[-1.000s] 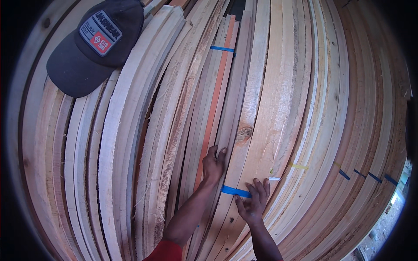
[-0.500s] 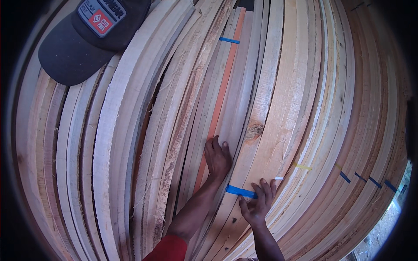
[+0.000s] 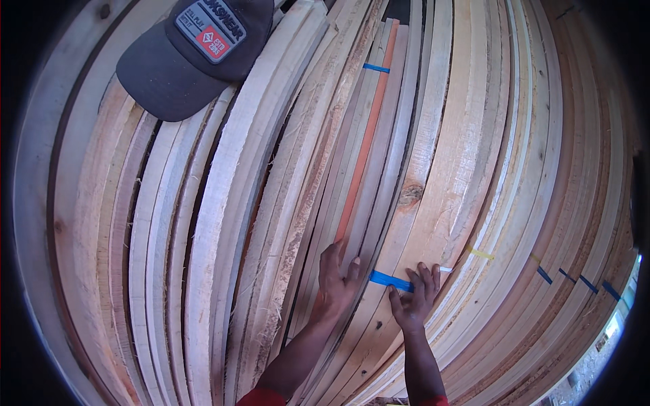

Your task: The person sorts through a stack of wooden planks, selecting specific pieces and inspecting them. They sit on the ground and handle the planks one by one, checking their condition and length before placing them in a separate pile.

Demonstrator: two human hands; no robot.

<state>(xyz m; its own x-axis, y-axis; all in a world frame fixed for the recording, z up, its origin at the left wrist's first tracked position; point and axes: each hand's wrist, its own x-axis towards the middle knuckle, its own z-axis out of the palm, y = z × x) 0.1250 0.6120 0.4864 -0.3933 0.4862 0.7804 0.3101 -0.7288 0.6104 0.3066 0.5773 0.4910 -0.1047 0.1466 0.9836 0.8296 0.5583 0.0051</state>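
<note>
Left hand [image 3: 336, 279] on the slim boards [image 3: 376, 169], fingers half-curled; can't tell if gripping. Right hand [image 3: 416, 296] loosely spread on the wide planks [image 3: 443, 210], at right end of their blue band [image 3: 389, 281], nothing visibly gripped.

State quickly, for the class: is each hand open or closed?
Left hand: half-curled at the orange strip; grip cannot be told.
Right hand: open, fingers spread, at the blue strap.

Cool, soft light falls on fisheye-bent boards [image 3: 467, 135], corners black, lower right glaring.
</note>
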